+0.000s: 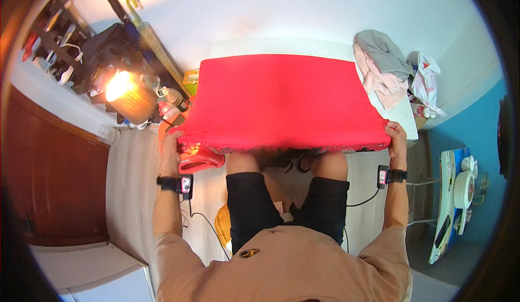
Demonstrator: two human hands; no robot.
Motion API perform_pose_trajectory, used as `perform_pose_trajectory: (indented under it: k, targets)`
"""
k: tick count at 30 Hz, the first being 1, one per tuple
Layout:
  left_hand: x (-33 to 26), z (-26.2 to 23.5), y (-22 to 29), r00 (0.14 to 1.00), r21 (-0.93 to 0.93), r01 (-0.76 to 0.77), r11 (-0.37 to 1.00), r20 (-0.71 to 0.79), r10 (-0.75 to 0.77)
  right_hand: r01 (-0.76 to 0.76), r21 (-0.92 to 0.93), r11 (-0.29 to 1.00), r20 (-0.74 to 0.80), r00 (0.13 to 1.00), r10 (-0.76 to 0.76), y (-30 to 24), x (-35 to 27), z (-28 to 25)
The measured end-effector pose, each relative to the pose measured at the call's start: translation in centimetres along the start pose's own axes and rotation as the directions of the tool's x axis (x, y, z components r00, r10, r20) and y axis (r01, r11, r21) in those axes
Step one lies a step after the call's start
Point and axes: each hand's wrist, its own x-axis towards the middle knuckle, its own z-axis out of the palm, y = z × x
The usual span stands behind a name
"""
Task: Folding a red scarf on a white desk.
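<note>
A wide red cloth [281, 99] is spread flat over a white table [402, 119] in front of me, with a stitched near edge that sags a little above my knees. My left hand [170, 144] is closed on the cloth's near left corner. At the near right corner, my right hand [397, 135] grips the edge with its fingers curled round it. Some fingers are hidden by the cloth. A dark band with a small box and cable is strapped on each wrist.
A lit lamp [134, 95] stands at the left, near umbrellas [154, 44]. Below my left hand is a red plastic object [205, 159]. Grey and pink clothes [379, 74] and a white plastic bag [426, 84] lie at the right. A board with white dishes [463, 190] stands farther right.
</note>
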Motion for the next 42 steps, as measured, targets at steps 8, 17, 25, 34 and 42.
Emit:
perform_pose_trajectory:
  k: [8,17,25,34,42]
  targets:
    - [-3.1,3.5,5.1,0.986,-0.039,-0.128,0.991,0.098,0.131,-0.110,0.042,0.993,-0.022,0.994,0.111,-2.9,-0.4,0.1]
    - [13.6,11.0,8.8,0.917,0.020,0.145,0.989,0.372,-0.142,-0.112,0.029,0.993,0.129,0.986,0.108,0.0,19.5,5.4]
    - [23.3,12.1,2.5,0.969,0.249,0.195,0.949,0.103,-0.226,-0.184,0.046,0.982,0.129,0.976,0.177,6.7,24.7,7.8]
    - [21.8,14.4,3.5,1.000,0.549,-0.006,0.836,-0.014,0.016,-0.071,-0.385,0.920,0.021,0.996,0.086,5.2,24.6,9.7]
    - [23.6,14.4,2.8,0.998,0.477,-0.001,0.879,-0.058,0.032,-0.113,-0.421,0.900,-0.019,0.993,0.116,5.0,26.5,9.8]
